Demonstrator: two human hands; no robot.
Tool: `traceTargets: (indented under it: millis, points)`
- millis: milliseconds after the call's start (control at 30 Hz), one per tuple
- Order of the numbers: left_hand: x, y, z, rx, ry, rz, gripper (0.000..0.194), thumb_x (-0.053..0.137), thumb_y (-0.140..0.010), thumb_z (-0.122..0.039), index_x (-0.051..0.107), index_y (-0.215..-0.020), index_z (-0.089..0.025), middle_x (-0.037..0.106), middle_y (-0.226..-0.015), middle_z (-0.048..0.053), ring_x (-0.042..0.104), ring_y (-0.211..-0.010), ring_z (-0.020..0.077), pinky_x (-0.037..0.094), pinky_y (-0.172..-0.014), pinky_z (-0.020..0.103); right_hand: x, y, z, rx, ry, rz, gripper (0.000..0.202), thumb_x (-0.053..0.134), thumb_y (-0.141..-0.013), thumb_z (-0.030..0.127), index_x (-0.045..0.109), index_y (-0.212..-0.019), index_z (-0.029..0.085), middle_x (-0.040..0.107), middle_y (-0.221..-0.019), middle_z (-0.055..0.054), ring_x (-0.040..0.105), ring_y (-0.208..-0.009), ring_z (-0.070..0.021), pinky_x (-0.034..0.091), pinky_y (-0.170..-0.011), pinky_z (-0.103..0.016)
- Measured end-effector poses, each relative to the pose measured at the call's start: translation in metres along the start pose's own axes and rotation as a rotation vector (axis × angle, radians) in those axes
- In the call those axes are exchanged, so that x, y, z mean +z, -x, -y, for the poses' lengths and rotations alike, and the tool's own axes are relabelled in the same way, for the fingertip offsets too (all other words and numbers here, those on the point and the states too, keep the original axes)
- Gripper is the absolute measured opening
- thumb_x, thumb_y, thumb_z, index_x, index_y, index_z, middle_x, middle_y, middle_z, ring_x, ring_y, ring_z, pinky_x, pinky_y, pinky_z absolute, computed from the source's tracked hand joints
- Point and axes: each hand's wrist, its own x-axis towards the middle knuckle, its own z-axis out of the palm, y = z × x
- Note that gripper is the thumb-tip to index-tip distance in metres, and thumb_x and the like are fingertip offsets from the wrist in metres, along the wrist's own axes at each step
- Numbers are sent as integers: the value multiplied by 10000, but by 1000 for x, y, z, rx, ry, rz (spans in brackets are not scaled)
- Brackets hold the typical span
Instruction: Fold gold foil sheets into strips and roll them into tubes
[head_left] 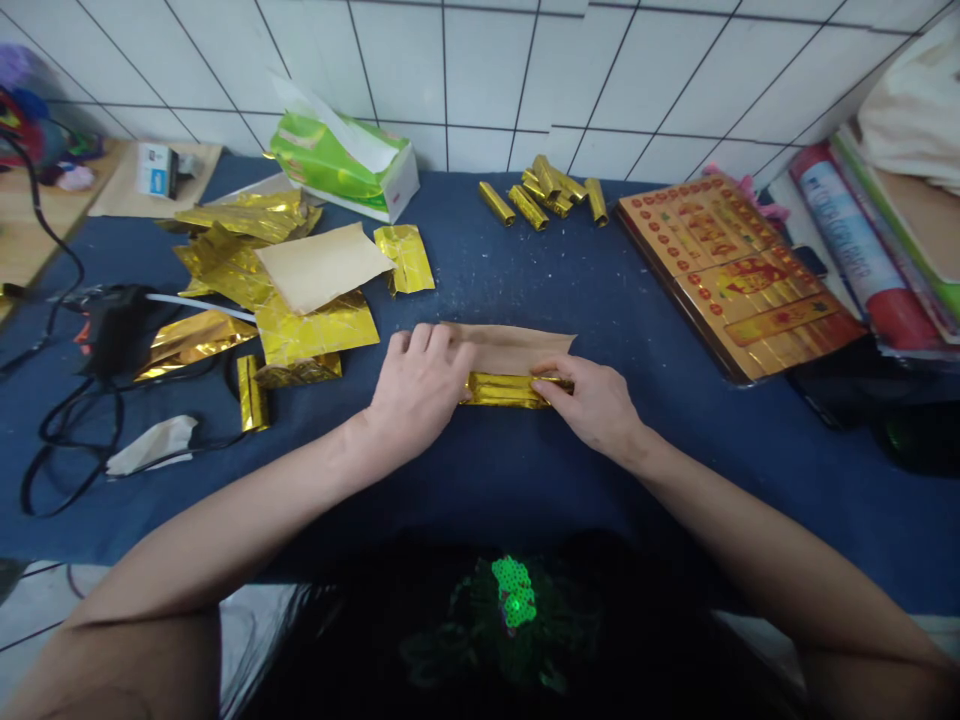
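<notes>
A sheet of gold foil paper (506,390) lies in front of me, its near edge rolled into a gold tube and its brown backing facing up beyond the roll. My left hand (420,385) curls over the left end of the sheet, fingers bent and thumb by the roll. At the right end, my right hand (600,405) pinches the rolled part between thumb and fingers. Both palms and some fingertips are hidden. Left of my left hand, loose gold foil sheets (322,330) lie in a pile with a brown-backed sheet (322,265) on top.
Several finished gold tubes (551,190) lie near the wall, and one gold tube (253,393) is at left. A glue gun (120,330) with a looping black cord sits far left. A green tissue pack (337,160) stands behind; a gold-red packet (735,270) lies right.
</notes>
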Motion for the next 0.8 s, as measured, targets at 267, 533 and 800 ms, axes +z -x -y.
traceTargets:
  millis: [267, 533, 800]
  points:
    - [13, 20, -26, 435, 31, 13, 442, 412, -880, -200, 426, -1261, 25, 380, -1374, 211, 309, -1304, 292, 297, -1056, 367, 2, 1, 0, -3, 39, 9, 175, 519, -799, 244, 643, -920, 219, 698, -915, -28, 641, -837, -212, 480, -752, -356]
    - [19, 30, -41, 307, 108, 117, 995, 488, -665, -707, 278, -1374, -40, 244, -1405, 306, 193, -1316, 412, 277, -1036, 484, -8, -4, -9, 27, 140, -9, 189, 506, -800, 274, 643, -919, 219, 688, -754, -13, 637, -709, -193, 465, -641, -316]
    - [20, 31, -42, 313, 131, 138, 961, 489, -706, -670, 272, -1369, -10, 201, -1411, 316, 140, -1323, 418, 244, -1048, 504, -7, 22, 16, -528, 147, -194, 297, 426, -888, 315, 643, -979, 134, 678, -1018, -90, 589, -999, -203, 430, -905, -353]
